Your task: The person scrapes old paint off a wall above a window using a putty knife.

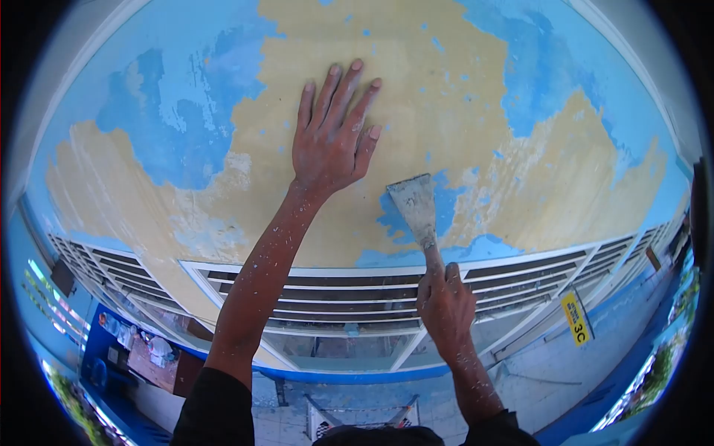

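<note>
My left hand [329,141] lies flat with spread fingers against the wall [401,89], on a yellowish bare patch. In my right hand [448,308] is a paint scraper [413,204], gripped by its handle with the wide metal blade pointing up. The blade's edge is over the wall beside a remnant of blue paint [446,204]; whether it presses on the surface I cannot tell. Ragged areas of light and darker blue paint [186,111] surround the yellowish patch. Paint flecks dot both forearms.
Below the wall patch runs a white louvred window frame [357,286]. A yellow sign reading 3C [575,318] hangs at the right. Far below, a tiled floor [439,401] shows, with a stand or ladder top [361,416] near my body. At lower left is a blue-edged board [152,357].
</note>
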`<action>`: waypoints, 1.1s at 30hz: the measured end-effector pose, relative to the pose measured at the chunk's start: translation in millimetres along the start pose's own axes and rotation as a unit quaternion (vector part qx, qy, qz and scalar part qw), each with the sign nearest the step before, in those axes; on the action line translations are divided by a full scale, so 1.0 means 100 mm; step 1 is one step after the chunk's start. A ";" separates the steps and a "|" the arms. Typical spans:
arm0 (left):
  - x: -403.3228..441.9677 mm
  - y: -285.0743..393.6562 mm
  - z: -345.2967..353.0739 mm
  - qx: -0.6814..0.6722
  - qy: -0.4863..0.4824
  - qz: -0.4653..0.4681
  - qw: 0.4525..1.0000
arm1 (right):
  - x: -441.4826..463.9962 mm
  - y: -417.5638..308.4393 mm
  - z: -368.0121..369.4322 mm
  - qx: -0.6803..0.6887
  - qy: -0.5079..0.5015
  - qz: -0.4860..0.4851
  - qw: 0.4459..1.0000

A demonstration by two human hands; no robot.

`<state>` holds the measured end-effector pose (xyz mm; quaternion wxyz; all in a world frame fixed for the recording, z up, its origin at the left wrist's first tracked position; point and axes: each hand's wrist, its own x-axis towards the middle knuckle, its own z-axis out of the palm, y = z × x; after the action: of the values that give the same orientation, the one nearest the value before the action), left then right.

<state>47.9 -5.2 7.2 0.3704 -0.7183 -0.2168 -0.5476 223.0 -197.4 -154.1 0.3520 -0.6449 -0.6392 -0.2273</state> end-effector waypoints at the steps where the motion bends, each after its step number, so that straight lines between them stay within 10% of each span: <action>1: -0.02 0.02 0.02 -0.006 0.002 -0.003 1.000 | 0.04 0.01 0.01 0.008 0.018 -0.012 1.000; 7: -0.27 0.16 0.14 -0.309 0.175 -0.110 0.928 | 0.49 -0.21 -0.06 0.070 0.069 -0.037 0.994; 9: -0.77 0.40 0.08 -0.214 0.172 -0.213 0.938 | 0.29 -0.16 0.01 0.086 0.028 -0.023 0.996; 14: -1.29 1.47 -0.05 -0.458 0.057 -0.607 0.647 | 0.27 -0.25 0.00 0.115 -0.022 -0.037 0.992; 17: -1.16 1.50 -0.07 -0.640 0.009 -0.615 0.460 | 0.43 -0.27 -0.08 0.148 -0.037 -0.052 0.987; 27: -1.03 1.03 -0.13 -0.569 -0.020 -0.615 0.545 | 0.34 -0.57 0.17 0.236 -0.015 -0.010 0.972; 33: -0.97 0.87 -0.09 -0.592 -0.077 -0.589 0.545 | 0.21 -0.50 0.64 0.497 0.032 0.066 0.865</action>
<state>74.8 -57.7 -109.0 -0.5627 -0.5248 -0.2452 -0.5898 165.2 -139.4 -171.6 0.6604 -0.4172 -0.6120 0.1237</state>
